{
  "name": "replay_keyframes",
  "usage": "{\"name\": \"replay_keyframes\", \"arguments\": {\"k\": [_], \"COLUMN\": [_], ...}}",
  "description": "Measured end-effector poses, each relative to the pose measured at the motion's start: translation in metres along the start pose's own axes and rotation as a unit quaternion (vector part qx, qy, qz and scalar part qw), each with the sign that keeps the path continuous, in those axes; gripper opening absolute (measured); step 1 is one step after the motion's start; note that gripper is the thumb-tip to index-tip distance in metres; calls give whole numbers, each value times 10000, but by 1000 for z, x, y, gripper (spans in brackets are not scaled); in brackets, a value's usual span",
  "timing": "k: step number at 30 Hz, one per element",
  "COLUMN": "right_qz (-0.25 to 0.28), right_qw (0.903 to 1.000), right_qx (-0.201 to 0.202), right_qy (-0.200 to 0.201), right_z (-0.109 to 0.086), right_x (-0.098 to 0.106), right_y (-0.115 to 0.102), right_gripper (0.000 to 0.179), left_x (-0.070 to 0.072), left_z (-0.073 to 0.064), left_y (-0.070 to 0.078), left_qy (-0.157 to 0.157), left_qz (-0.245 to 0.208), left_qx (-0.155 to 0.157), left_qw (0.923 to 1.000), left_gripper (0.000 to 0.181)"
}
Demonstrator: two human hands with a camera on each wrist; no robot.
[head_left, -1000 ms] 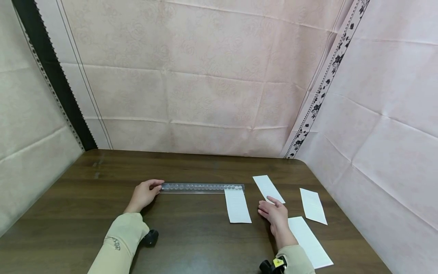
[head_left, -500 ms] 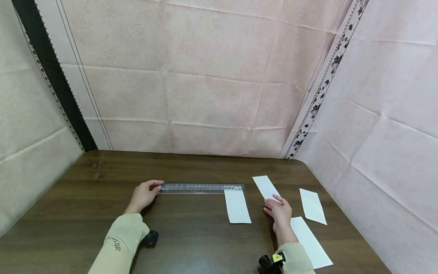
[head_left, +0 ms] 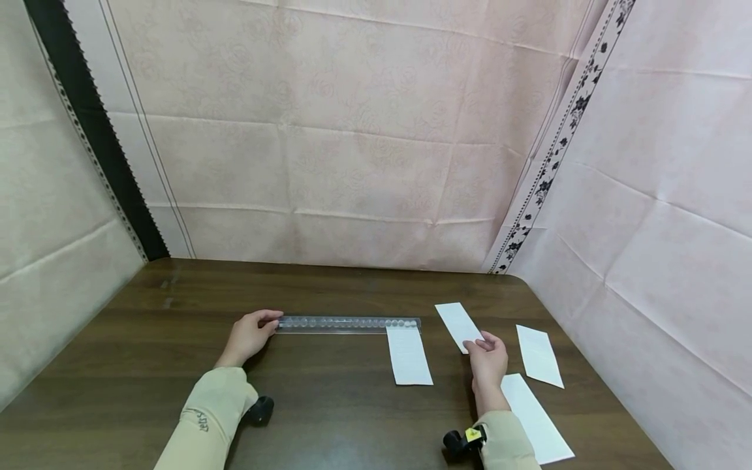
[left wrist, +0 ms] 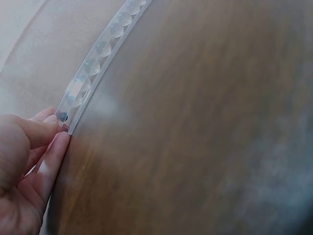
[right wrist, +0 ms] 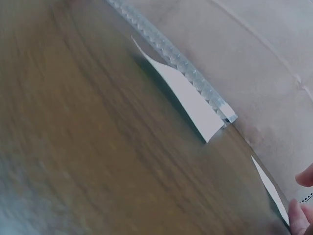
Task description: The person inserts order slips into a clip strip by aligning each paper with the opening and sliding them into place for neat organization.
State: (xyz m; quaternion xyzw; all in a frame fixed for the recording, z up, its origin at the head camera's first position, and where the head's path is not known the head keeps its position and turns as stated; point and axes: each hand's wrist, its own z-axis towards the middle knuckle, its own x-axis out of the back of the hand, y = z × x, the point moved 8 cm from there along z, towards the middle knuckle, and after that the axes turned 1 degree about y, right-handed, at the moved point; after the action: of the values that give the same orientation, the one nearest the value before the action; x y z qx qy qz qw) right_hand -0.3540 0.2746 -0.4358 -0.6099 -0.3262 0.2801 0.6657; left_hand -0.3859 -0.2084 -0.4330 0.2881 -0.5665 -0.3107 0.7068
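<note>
My left hand (head_left: 249, 336) pinches the left end of a clear plastic rail (head_left: 335, 324) with a row of glassy beads inside. In the left wrist view, thumb and fingers hold the rail's tip. A white paper slip (head_left: 409, 356) hangs from the rail's right end, its top edge at the bead row. My right hand (head_left: 489, 362) is at the near end of another paper slip (head_left: 458, 324), lying slanted on the table. In the right wrist view, a fingertip touches or nearly touches that slip's end, with a gap between finger and thumb.
To the right lie a third paper slip (head_left: 540, 356) and a larger white sheet or stack (head_left: 537, 421), partly behind my right wrist. The brown wooden table (head_left: 329, 405) ends at pale cloth walls (head_left: 352, 163) at the back and sides.
My right hand has shifted rightward to the near end of the slanted slip, its fingers drawing closer to the slip's edges. The left hand and the rail have not moved.
</note>
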Motion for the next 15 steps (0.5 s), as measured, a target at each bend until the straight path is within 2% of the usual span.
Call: {"name": "replay_keyframes", "arguments": {"k": [7,12,15], "right_qz": [-651,-1274,-1553], "right_qw": [9966,9884,9840], "right_qx": [455,691,750], "right_qy": [226,445,447], "right_z": [5,7,9], "right_x": [0,2,2], "right_y": [-3,-4,-4], "right_gripper": [47,52,53], "left_x": [1,2,2], "left_z": [-1,-2,-2], "left_y": [1,2,2], "left_qy": [31,59,89], "left_qz": [-4,32,60], "left_qx": [-8,-25,-50], "left_qw": [10000,10000,9999], "left_gripper": [26,26,26]}}
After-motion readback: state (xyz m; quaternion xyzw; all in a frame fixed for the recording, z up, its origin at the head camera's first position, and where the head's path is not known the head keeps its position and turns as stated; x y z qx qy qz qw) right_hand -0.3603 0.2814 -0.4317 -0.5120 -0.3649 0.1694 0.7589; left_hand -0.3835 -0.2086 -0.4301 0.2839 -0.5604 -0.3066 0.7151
